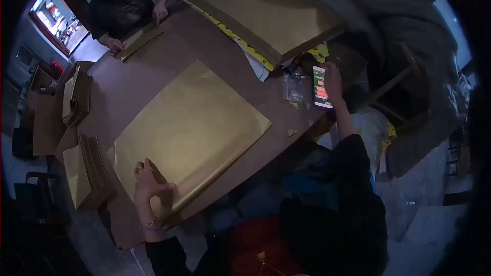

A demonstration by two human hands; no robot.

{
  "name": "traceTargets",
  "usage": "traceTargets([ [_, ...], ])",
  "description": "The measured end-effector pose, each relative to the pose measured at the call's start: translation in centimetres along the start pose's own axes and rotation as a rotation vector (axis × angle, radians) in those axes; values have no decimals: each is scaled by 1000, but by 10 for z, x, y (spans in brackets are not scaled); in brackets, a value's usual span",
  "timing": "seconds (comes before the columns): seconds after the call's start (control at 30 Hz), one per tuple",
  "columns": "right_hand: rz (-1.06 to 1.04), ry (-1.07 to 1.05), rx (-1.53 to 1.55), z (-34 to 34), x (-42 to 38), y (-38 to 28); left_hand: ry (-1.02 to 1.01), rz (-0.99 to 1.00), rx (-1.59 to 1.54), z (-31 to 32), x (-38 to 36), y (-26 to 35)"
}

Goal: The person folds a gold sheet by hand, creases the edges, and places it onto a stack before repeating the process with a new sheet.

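Note:
A large sheet of brown-gold paper point(186, 122) lies on the table, its near edge folded or curled up along one side. My left hand point(149, 184) is over the sheet's near left corner, thumb and fingers apart, with nothing held in it. At the table's right edge, my right hand point(333, 83) grips the right side of a phone point(321, 88) whose screen is lit with green and orange blocks. Part of its fingers is hidden. Just left of the phone is a small clear plastic packet point(295, 89).
A thick stack of brown sheets point(266, 10) with yellow patterned wrapping sits at the back right. Folded brown paper bundles point(84, 174) stand along the left edge. Across the brown table point(169, 46), another person's hands point(116, 47) hold a narrow folded paper piece point(140, 42).

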State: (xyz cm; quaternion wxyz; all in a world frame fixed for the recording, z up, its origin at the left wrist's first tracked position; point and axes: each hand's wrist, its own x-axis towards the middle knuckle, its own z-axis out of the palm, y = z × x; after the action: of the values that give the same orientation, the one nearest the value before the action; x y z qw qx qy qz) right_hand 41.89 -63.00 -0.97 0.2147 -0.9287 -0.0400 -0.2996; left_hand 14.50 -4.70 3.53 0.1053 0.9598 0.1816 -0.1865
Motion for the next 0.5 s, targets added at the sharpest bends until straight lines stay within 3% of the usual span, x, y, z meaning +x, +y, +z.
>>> traceTargets([
  [0.1, 161, 69, 271, -19, 4, 5, 40, 19, -2, 4, 0, -3],
  [0.23, 200, 114, 285, -34, -6, 10, 26, 44, -46, 4, 1, -4],
  [0.5, 41, 18, 160, -31, -22, 5, 18, 37, 31, 4, 1, -5],
])
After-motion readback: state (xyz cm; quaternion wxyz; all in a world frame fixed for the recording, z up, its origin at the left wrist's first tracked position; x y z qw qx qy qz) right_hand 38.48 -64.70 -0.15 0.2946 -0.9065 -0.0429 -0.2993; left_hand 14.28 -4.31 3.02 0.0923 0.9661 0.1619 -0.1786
